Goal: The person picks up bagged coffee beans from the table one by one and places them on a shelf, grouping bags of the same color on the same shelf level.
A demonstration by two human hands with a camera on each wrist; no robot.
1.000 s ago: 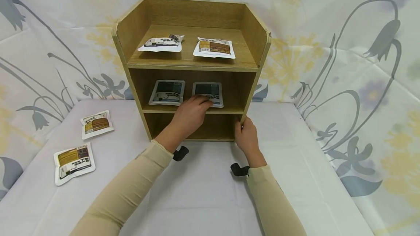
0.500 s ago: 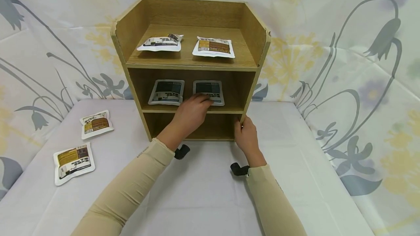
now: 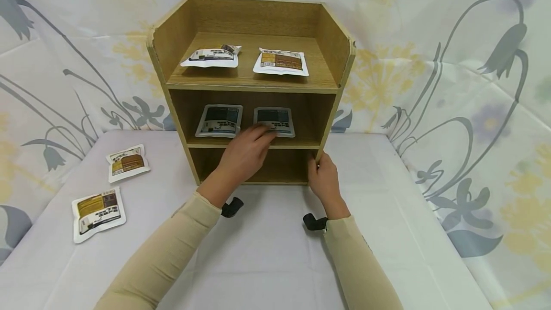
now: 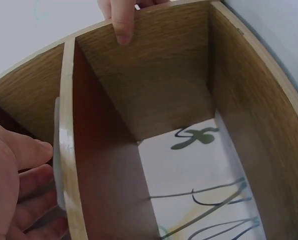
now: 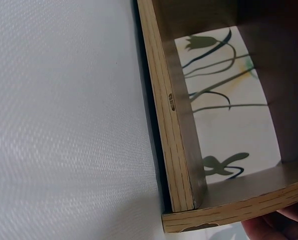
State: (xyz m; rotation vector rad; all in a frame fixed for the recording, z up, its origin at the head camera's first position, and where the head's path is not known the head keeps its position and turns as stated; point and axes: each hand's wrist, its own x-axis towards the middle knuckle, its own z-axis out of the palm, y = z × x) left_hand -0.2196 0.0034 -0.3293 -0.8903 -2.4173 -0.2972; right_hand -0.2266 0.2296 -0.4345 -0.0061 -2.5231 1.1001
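While my right hand (image 3: pixel 324 176) grips the wooden shelf unit's (image 3: pixel 251 85) front right edge to steady it, my left hand (image 3: pixel 249 149) reaches into the middle shelf. Its fingers (image 3: pixel 264 130) lie nearly straight on the dark packet (image 3: pixel 274 121) at the right, which lies flat beside its twin (image 3: pixel 218 120).

Even, bright light falls from above; my arms cast soft shadows on the worktop (image 3: pixel 267 252). The shelf's (image 3: pixel 249 83) lower bays sit dim. My wrist views bend straight edges, and my fingers (image 4: pixel 19 180) blur up close.
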